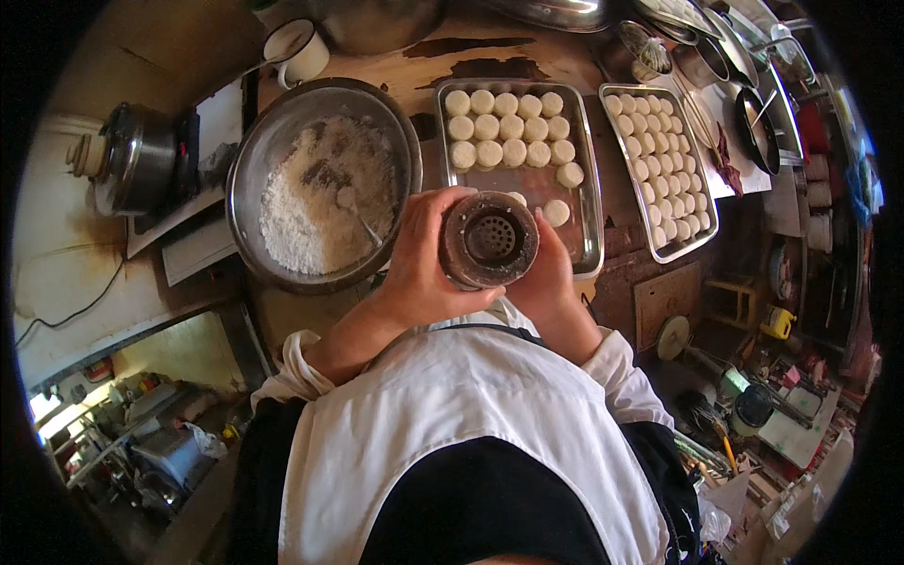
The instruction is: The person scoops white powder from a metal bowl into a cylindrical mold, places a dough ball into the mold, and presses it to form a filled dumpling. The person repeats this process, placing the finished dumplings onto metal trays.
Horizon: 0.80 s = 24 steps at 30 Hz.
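Observation:
Between my two hands is a round, dark brown mould [489, 240], its hollow facing up with a perforated disc at the bottom and white crumbs on the rim. My left hand [424, 258] wraps its left side, thumb along the near edge. Against its right side presses my right hand [547, 265]. Just beyond, a metal tray [505, 178] carries rows of pale round cakes [510, 127], with a single cake [556, 212] lying apart near my right fingertips. To the left, a large metal basin [244, 176] contains white and beige flour [311, 212] and a spoon [369, 229].
A second tray [683, 253] full of cakes lies to the right. An enamel mug [300, 53] stands behind the basin, and a lidded pot [138, 166] is at far left. Pans and bowls crowd the back right, including a frying pan [757, 134]. A cable [85, 311] trails at left.

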Each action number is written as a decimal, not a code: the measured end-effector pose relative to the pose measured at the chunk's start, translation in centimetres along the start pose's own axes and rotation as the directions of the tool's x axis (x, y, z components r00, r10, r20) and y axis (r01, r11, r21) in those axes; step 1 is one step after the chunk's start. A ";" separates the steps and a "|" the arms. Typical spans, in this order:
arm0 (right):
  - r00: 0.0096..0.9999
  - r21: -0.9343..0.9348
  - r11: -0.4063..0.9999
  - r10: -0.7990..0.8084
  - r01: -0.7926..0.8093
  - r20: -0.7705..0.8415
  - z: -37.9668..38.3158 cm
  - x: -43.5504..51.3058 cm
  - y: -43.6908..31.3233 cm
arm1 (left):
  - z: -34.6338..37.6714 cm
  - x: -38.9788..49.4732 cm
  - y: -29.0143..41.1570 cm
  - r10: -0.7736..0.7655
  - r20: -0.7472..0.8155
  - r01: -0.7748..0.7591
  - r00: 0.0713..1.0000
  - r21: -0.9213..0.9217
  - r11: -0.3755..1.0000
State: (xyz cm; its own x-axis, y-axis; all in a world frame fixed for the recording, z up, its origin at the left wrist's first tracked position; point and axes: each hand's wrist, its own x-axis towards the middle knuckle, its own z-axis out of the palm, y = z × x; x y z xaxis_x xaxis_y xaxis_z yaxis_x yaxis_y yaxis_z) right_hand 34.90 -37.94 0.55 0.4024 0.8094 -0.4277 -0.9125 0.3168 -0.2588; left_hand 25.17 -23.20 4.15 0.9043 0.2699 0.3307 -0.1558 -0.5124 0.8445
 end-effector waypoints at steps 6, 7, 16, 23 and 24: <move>0.968 0.121 0.991 0.022 -0.054 0.248 -0.1 0.6 1.0 | 0.0 -0.7 -0.3 0.001 -0.058 -0.005 0.998 -0.065 0.998; 0.972 0.096 0.992 0.053 -0.077 0.230 0.2 0.4 0.6 | 0.1 -0.9 -0.5 0.000 -0.073 -0.006 0.997 -0.087 0.996; 0.975 0.115 0.989 0.069 -0.095 0.210 0.7 0.7 1.3 | -0.6 -0.9 -0.1 -0.018 -0.045 0.018 0.999 -0.010 1.000; 0.993 -0.042 0.993 0.113 -0.114 -0.013 1.0 1.8 1.5 | -2.2 -1.4 -0.8 -0.050 -0.147 0.041 0.988 -0.067 0.997; 0.983 -0.207 0.973 0.067 -0.103 -0.173 2.5 2.1 1.8 | -2.8 -1.7 -1.1 -0.083 -0.202 0.053 0.976 -0.150 0.987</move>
State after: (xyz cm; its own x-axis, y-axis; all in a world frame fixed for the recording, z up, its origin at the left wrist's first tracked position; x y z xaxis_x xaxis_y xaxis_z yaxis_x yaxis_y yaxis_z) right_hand 33.97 -34.44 1.31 0.3468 0.7309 -0.5878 -0.9140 0.1226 -0.3868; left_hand 22.73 -20.81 3.80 0.8151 0.4708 0.3375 -0.1655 -0.3690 0.9146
